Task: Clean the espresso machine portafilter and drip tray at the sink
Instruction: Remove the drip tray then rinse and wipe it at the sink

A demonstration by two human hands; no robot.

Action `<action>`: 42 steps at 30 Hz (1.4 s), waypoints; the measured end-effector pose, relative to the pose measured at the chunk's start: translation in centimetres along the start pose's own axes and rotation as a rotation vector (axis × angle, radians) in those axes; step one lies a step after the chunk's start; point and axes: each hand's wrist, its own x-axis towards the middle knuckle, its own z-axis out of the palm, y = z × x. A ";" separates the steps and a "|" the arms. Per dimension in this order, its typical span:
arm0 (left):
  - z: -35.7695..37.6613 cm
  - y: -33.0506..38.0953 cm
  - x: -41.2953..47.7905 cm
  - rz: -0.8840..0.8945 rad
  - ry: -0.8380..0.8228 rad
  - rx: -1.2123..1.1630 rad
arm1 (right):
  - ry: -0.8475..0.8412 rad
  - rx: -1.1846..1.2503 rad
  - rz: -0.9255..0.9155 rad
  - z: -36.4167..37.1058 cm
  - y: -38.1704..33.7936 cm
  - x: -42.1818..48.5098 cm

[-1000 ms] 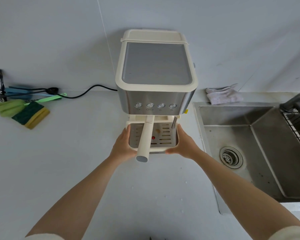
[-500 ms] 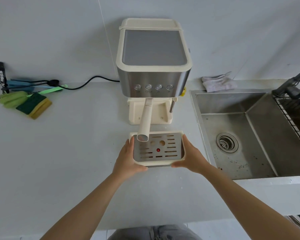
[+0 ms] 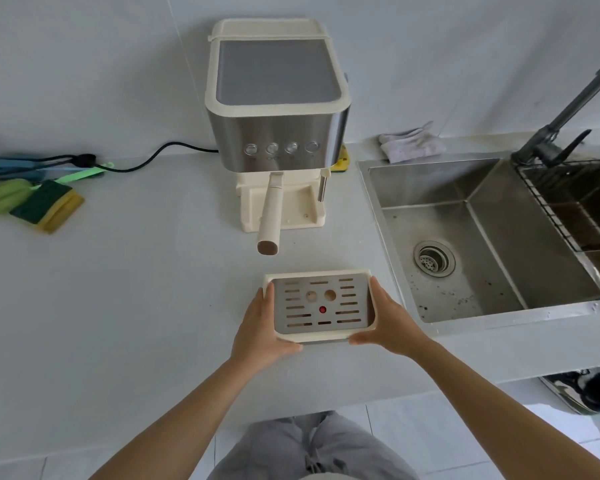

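Right now the left hand point(image 3: 262, 332) and right hand point(image 3: 388, 322) clasp the drip tray point(image 3: 321, 304) by its short sides, fingers curled under its front edge, level over the desk point(image 3: 136, 306). Behind it stands the espresso machine point(image 3: 278, 109), portafilter point(image 3: 270, 216) handle jutting forward. Just right lies the sink point(image 3: 465, 237).

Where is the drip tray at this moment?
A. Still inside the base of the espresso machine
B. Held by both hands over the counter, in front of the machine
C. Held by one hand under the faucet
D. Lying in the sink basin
B: the drip tray is gripped at its sides by the left hand and right hand, apart from the espresso machine.
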 end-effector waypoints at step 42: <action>2.8 3.5 -0.8 0.124 -0.241 0.494 | -0.274 -0.616 -0.185 -0.6 -1.8 -0.6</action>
